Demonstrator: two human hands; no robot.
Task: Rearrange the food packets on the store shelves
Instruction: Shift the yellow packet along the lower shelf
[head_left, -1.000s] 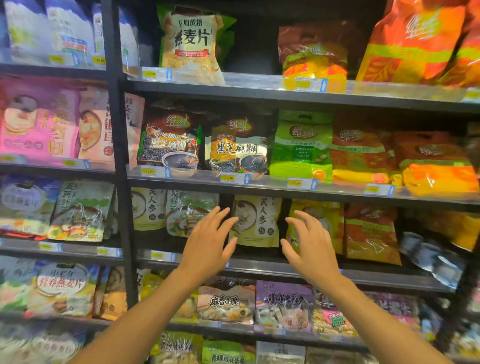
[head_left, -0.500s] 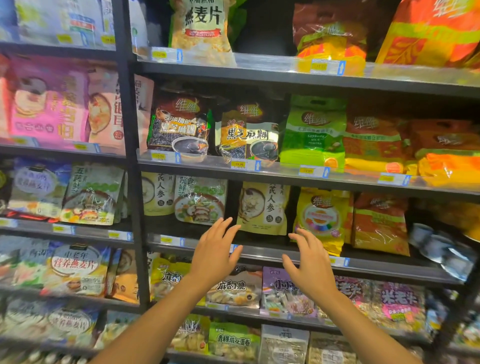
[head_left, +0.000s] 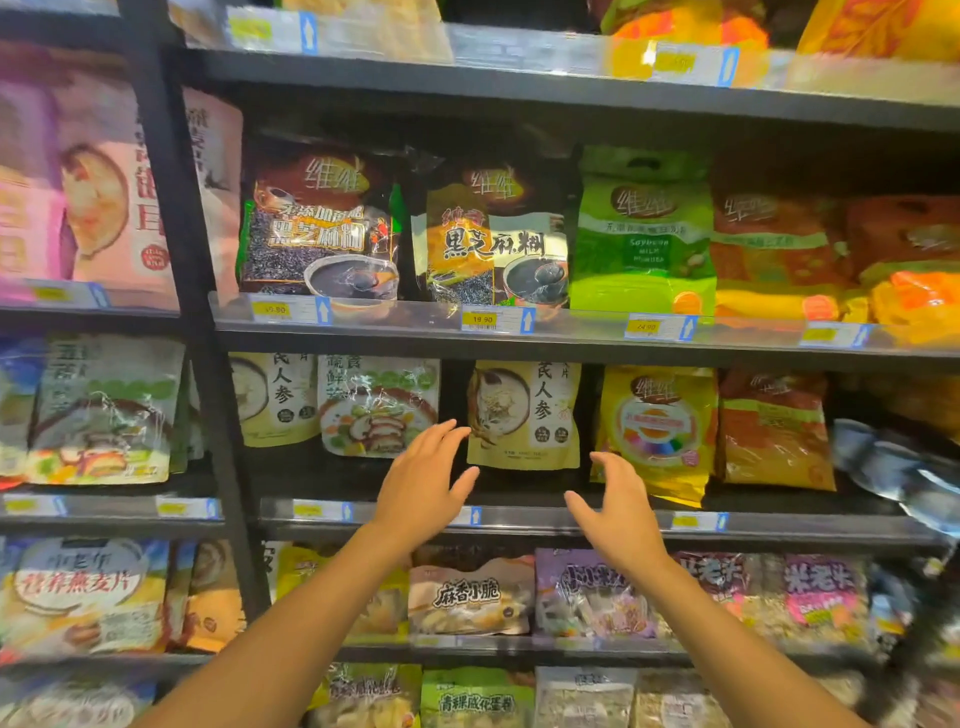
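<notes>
Hovering left hand and right hand, both spread and empty, flanking cream packet; nothing being gripped yet, rearranging looking barely begun

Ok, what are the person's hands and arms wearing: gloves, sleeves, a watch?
Nothing visible. The left hand and right hand are ungloved, with no rings showing. The left forearm and right forearm are bare to the frame's edge: no sleeves, watch or wristband.
</notes>
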